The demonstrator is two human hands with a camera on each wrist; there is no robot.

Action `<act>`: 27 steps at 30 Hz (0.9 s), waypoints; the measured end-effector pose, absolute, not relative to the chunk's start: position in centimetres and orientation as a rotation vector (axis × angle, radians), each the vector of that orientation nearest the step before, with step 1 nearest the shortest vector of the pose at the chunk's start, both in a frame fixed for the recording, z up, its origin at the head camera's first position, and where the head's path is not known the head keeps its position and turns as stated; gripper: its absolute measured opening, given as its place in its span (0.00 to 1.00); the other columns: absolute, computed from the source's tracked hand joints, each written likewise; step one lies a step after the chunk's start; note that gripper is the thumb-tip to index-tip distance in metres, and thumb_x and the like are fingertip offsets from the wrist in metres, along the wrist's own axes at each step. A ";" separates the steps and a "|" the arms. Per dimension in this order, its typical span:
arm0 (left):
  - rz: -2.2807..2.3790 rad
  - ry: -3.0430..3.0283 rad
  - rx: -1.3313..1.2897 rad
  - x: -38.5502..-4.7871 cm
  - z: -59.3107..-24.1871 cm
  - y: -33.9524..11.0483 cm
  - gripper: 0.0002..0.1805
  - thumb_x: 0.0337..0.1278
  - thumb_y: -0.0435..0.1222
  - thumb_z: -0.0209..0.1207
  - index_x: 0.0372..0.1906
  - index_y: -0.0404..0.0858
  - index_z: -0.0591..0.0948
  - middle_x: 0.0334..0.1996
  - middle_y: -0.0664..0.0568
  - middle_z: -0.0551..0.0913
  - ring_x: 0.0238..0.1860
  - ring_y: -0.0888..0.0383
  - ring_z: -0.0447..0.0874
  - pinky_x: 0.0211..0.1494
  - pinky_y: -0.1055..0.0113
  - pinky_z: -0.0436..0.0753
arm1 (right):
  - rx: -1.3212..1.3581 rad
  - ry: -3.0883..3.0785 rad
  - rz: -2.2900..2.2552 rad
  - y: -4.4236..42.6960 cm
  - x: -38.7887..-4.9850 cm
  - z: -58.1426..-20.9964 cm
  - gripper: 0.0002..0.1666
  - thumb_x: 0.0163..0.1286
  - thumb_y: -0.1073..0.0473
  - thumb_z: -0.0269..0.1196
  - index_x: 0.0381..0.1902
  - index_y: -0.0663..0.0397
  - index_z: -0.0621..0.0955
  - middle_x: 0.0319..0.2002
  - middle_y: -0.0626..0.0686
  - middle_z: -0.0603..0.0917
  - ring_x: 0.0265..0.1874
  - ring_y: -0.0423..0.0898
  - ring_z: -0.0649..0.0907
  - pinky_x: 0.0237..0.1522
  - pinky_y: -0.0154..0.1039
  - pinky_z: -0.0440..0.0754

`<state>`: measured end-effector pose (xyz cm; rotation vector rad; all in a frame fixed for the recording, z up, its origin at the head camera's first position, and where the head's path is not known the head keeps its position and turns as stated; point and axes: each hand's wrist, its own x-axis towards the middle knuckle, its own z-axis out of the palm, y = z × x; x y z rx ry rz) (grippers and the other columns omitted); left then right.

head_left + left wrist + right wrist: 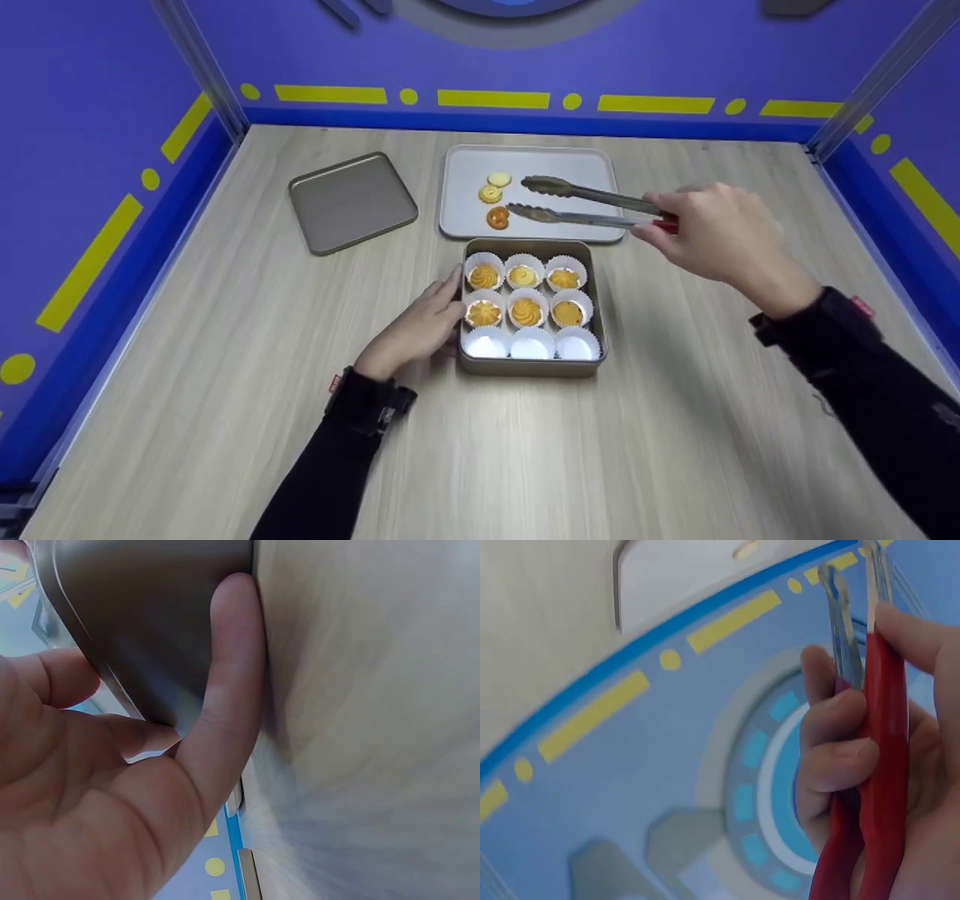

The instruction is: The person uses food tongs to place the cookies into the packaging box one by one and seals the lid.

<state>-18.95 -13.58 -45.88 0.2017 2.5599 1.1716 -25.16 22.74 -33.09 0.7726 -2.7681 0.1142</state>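
Note:
My right hand (724, 236) grips the red handles of metal tongs (592, 219), also seen in the right wrist view. The tongs' arms are spread, with nothing between the tips. Their tips hang over a white tray (555, 161). Beside them on the tray are a pale cookie (499, 179), a ring-shaped yellow cookie (490, 194) and a brown pretzel (497, 218). With fairly straight fingers my left hand (420, 326) touches the left wall of a rectangular tin (532, 367). White paper cups fill the tin; the two back rows hold cookies (525, 312), while the front-row cups (532, 345) are empty.
A brownish-grey tin lid (352, 202) lies on the wooden table (247, 375), left of the tray. Blue panels (480, 67) with yellow marks stand along the back and both sides. The tin sits just in front of the tray.

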 end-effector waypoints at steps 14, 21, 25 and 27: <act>1.183 2.548 0.196 -19.0 -45.7 -13.4 0.38 0.83 0.48 0.41 0.88 0.50 0.44 0.85 0.45 0.56 0.83 0.45 0.57 0.85 0.45 0.58 | 0.671 -2.940 0.224 19.2 -30.2 -39.4 0.18 0.73 0.44 0.68 0.37 0.53 0.85 0.19 0.49 0.71 0.20 0.48 0.71 0.21 0.41 0.60; 1.178 2.550 0.206 -19.0 -46.0 -13.7 0.38 0.82 0.48 0.40 0.88 0.48 0.44 0.87 0.46 0.48 0.85 0.45 0.48 0.86 0.45 0.51 | 0.696 -2.934 0.206 18.5 -30.2 -40.0 0.18 0.73 0.45 0.68 0.40 0.54 0.86 0.19 0.50 0.72 0.21 0.49 0.74 0.19 0.41 0.63; 1.169 2.552 0.197 -19.0 -46.0 -13.7 0.38 0.82 0.49 0.40 0.88 0.49 0.44 0.87 0.46 0.47 0.86 0.45 0.47 0.86 0.44 0.50 | 0.709 -2.910 0.193 18.4 -30.3 -40.0 0.16 0.73 0.47 0.67 0.40 0.54 0.86 0.19 0.50 0.73 0.21 0.50 0.74 0.19 0.42 0.64; 1.167 2.550 0.193 -19.0 -46.1 -13.7 0.38 0.82 0.49 0.39 0.88 0.49 0.43 0.87 0.46 0.47 0.86 0.45 0.46 0.86 0.44 0.50 | 0.721 -2.895 0.183 18.3 -30.3 -40.2 0.15 0.74 0.48 0.67 0.39 0.55 0.86 0.19 0.50 0.74 0.22 0.50 0.75 0.20 0.42 0.65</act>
